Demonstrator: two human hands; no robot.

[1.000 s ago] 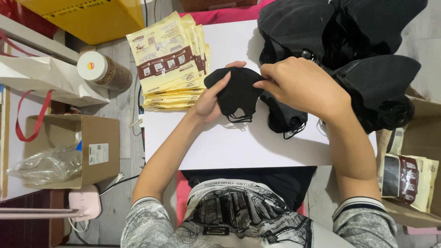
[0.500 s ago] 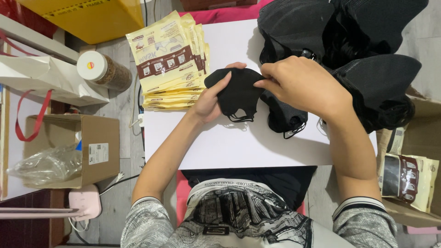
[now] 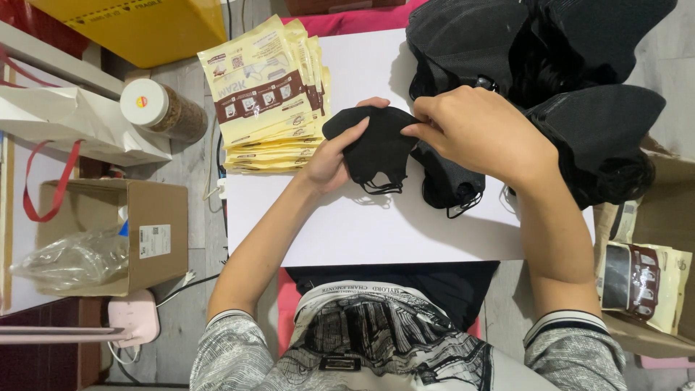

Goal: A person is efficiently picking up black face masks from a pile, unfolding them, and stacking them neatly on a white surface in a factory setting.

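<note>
While our left hand [image 3: 334, 156] cups the black face mask [image 3: 373, 148] from beneath, thumb curled over its upper edge, our right hand [image 3: 483, 130] pinches its right end with fingertips closed, seemingly to keep the folded cloth flat and taut. The mask sits just above the white table [image 3: 376, 232], near its middle, beside a second black mask [image 3: 449, 185] and a stack of yellow pouches [image 3: 271, 101]. Its long axis runs left to right, ear loops dangling toward us

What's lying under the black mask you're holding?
Under the black mask held by both hands: bare white tabletop and its dangling ear loops. Anything directly beneath the mask is covered.
</note>
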